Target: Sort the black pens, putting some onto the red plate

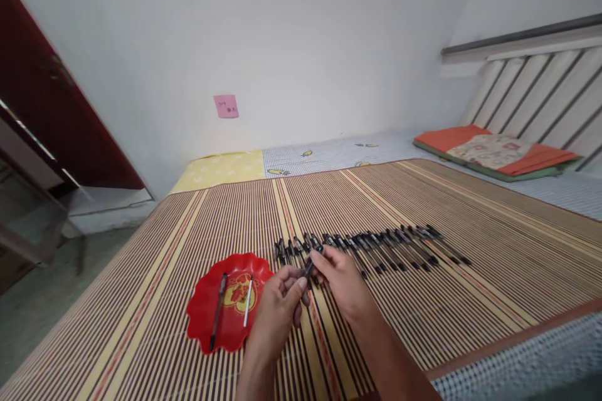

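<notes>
My left hand (279, 308) and my right hand (342, 282) meet over a striped bamboo mat (188, 250), both pinching one black pen (311, 265) between their fingertips. Just behind my hands lies a long row of black pens (376, 245), side by side, running to the right. To the left of my left hand sits a red scalloped plate (202, 316) holding a black pen barrel (217, 310) and a thin white refill (247, 302).
The mat covers a bed with a checked sheet (517, 363). An orange and green folded cushion (493, 153) lies by the slatted headboard at far right. A pink note (226, 106) is stuck on the white wall. A dark red door stands at left.
</notes>
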`<act>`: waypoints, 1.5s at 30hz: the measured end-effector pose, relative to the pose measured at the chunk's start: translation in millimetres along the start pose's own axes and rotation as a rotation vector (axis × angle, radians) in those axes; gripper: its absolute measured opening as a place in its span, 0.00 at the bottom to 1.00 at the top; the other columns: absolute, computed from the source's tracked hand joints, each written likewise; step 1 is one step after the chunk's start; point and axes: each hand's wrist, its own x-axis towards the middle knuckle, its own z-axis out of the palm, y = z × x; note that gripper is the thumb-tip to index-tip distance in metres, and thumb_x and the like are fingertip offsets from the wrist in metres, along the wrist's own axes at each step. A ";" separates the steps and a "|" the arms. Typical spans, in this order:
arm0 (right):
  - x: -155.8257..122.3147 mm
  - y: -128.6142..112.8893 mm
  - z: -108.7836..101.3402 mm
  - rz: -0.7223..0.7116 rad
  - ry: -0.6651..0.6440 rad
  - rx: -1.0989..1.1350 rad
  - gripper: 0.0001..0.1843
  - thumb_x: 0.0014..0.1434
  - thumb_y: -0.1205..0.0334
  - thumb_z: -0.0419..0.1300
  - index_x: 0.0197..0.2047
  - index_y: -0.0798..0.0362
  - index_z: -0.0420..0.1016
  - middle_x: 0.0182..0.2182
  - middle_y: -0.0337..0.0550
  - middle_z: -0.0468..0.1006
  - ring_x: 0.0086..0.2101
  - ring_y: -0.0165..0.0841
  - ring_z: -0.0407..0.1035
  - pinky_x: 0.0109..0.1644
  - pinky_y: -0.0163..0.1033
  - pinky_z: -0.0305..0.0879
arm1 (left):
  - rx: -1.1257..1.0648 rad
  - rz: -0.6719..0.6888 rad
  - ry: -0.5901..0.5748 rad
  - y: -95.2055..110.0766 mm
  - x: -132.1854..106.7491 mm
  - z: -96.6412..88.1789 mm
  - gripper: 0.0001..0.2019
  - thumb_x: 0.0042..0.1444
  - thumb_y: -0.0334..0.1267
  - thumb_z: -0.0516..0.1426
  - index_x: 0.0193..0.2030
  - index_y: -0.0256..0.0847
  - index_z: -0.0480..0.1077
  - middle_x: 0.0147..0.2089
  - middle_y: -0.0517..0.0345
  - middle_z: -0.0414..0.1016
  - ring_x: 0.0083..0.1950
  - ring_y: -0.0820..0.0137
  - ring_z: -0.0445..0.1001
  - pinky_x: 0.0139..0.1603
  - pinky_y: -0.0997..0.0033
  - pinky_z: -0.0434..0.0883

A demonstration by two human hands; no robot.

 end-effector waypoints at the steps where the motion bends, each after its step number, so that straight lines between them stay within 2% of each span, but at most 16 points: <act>1: 3.1 -2.5 -4.3 -0.005 0.043 0.028 0.22 0.56 0.40 0.65 0.26 0.51 0.71 0.20 0.33 0.67 0.23 0.28 0.59 0.27 0.35 0.55 | -0.006 -0.011 -0.010 0.1 -0.6 0.7 0.17 0.54 0.50 0.62 0.38 0.38 0.69 0.23 0.68 0.69 0.15 0.84 0.53 0.16 0.81 0.49; 5: 14.2 -17.6 -29.4 -0.054 0.336 0.377 0.18 0.52 0.44 0.69 0.33 0.49 0.74 0.29 0.38 0.76 0.30 0.32 0.69 0.33 0.37 0.66 | -0.031 -0.074 -0.048 -1.4 -1.7 0.4 0.18 0.54 0.50 0.63 0.41 0.37 0.70 0.21 0.69 0.67 0.16 0.84 0.50 0.16 0.81 0.45; 7: 14.5 -21.7 -38.9 -0.073 0.406 0.530 0.16 0.48 0.50 0.72 0.35 0.49 0.74 0.32 0.39 0.78 0.34 0.33 0.71 0.37 0.38 0.69 | -0.053 -0.077 -0.040 -3.0 -1.3 0.1 0.18 0.55 0.49 0.62 0.45 0.38 0.69 0.22 0.69 0.68 0.16 0.84 0.50 0.16 0.81 0.46; 10: 8.3 -17.2 -36.3 -0.031 0.323 0.518 0.15 0.47 0.54 0.72 0.33 0.50 0.74 0.29 0.37 0.76 0.28 0.29 0.67 0.28 0.33 0.63 | -0.066 -0.044 -0.005 -4.9 -0.2 2.4 0.19 0.56 0.50 0.62 0.47 0.38 0.69 0.23 0.68 0.69 0.15 0.84 0.52 0.16 0.81 0.47; 13: 1.9 -6.9 -18.9 0.045 0.136 0.327 0.19 0.50 0.46 0.70 0.29 0.52 0.74 0.21 0.32 0.68 0.19 0.23 0.54 0.20 0.31 0.47 | -0.035 0.014 0.039 -5.2 0.3 5.8 0.19 0.55 0.50 0.63 0.46 0.39 0.70 0.24 0.68 0.69 0.17 0.83 0.56 0.18 0.81 0.52; 15: 0.3 -2.4 -8.6 0.072 0.066 0.223 0.21 0.50 0.43 0.70 0.29 0.52 0.73 0.17 0.29 0.61 0.18 0.23 0.49 0.20 0.32 0.44 | 0.003 0.050 0.048 -5.8 0.5 6.5 0.18 0.55 0.49 0.63 0.46 0.39 0.71 0.25 0.67 0.68 0.19 0.81 0.59 0.19 0.81 0.56; 19: 1.2 -2.7 -3.7 0.019 0.057 0.139 0.18 0.51 0.46 0.70 0.27 0.52 0.72 0.16 0.28 0.59 0.19 0.24 0.51 0.22 0.33 0.46 | 0.134 0.142 0.088 -11.4 2.9 5.4 0.15 0.56 0.46 0.63 0.46 0.41 0.72 0.28 0.66 0.68 0.25 0.77 0.64 0.25 0.79 0.63; 23: 0.4 -7.3 -8.0 -0.058 0.062 0.115 0.15 0.52 0.50 0.69 0.27 0.52 0.73 0.19 0.31 0.63 0.22 0.26 0.54 0.25 0.34 0.50 | 0.241 0.176 0.219 -15.6 4.3 10.3 0.11 0.53 0.43 0.65 0.39 0.41 0.72 0.25 0.67 0.67 0.23 0.78 0.63 0.23 0.80 0.61; 25: -1.2 -9.3 -9.4 -0.075 0.058 0.108 0.14 0.52 0.51 0.68 0.28 0.53 0.75 0.21 0.32 0.65 0.23 0.27 0.56 0.27 0.34 0.52 | 0.205 0.143 0.187 -14.5 2.7 14.2 0.12 0.57 0.47 0.61 0.35 0.41 0.70 0.24 0.67 0.68 0.19 0.79 0.63 0.20 0.80 0.59; 27: -2.9 -11.0 -10.6 -0.084 0.036 0.111 0.13 0.53 0.51 0.67 0.31 0.53 0.77 0.22 0.34 0.67 0.24 0.27 0.57 0.28 0.34 0.53 | 0.130 0.087 0.085 -12.6 0.5 17.0 0.16 0.60 0.52 0.57 0.32 0.40 0.67 0.23 0.65 0.71 0.17 0.79 0.64 0.18 0.79 0.58; 31: -4.0 -12.5 -13.4 -0.071 -0.058 0.139 0.14 0.55 0.50 0.66 0.35 0.53 0.78 0.19 0.30 0.62 0.22 0.26 0.54 0.26 0.34 0.50 | -0.027 -0.018 -0.040 -12.5 0.0 19.3 0.20 0.60 0.56 0.55 0.30 0.39 0.66 0.21 0.64 0.69 0.17 0.77 0.65 0.19 0.78 0.61; 34: -3.0 -11.9 -15.0 -0.075 -0.047 0.098 0.13 0.55 0.51 0.66 0.33 0.53 0.78 0.20 0.31 0.63 0.22 0.26 0.53 0.26 0.34 0.50 | 0.010 0.053 0.071 -15.2 3.4 21.1 0.17 0.53 0.51 0.63 0.37 0.41 0.66 0.23 0.68 0.67 0.20 0.77 0.66 0.20 0.78 0.64; 36: -2.3 -11.4 -15.3 -0.105 -0.016 0.030 0.11 0.56 0.53 0.65 0.32 0.53 0.78 0.22 0.32 0.66 0.23 0.26 0.55 0.27 0.34 0.51 | 0.062 0.103 0.160 -15.8 4.7 22.1 0.18 0.50 0.48 0.66 0.36 0.42 0.64 0.23 0.71 0.64 0.19 0.78 0.64 0.19 0.79 0.63; 37: -2.1 -11.2 -15.3 -0.119 -0.009 0.000 0.11 0.56 0.53 0.65 0.32 0.53 0.78 0.22 0.33 0.67 0.23 0.26 0.56 0.28 0.34 0.52 | 0.076 0.106 0.163 -15.5 4.5 22.3 0.17 0.51 0.48 0.66 0.34 0.42 0.64 0.22 0.71 0.63 0.19 0.78 0.64 0.19 0.79 0.63; 42: -1.2 -11.4 -15.3 -0.117 -0.009 0.011 0.11 0.56 0.53 0.64 0.32 0.52 0.77 0.25 0.35 0.71 0.27 0.29 0.62 0.32 0.35 0.57 | -0.026 0.015 -0.015 -12.0 0.6 21.8 0.18 0.60 0.53 0.57 0.30 0.40 0.65 0.21 0.67 0.66 0.20 0.78 0.64 0.22 0.78 0.63; 45: -0.8 -12.8 -15.4 -0.127 0.005 -0.025 0.10 0.56 0.53 0.64 0.31 0.52 0.76 0.27 0.36 0.73 0.30 0.31 0.65 0.37 0.36 0.60 | -0.012 0.025 0.029 -12.7 1.7 24.1 0.17 0.56 0.52 0.61 0.35 0.40 0.66 0.23 0.68 0.66 0.20 0.78 0.65 0.21 0.78 0.64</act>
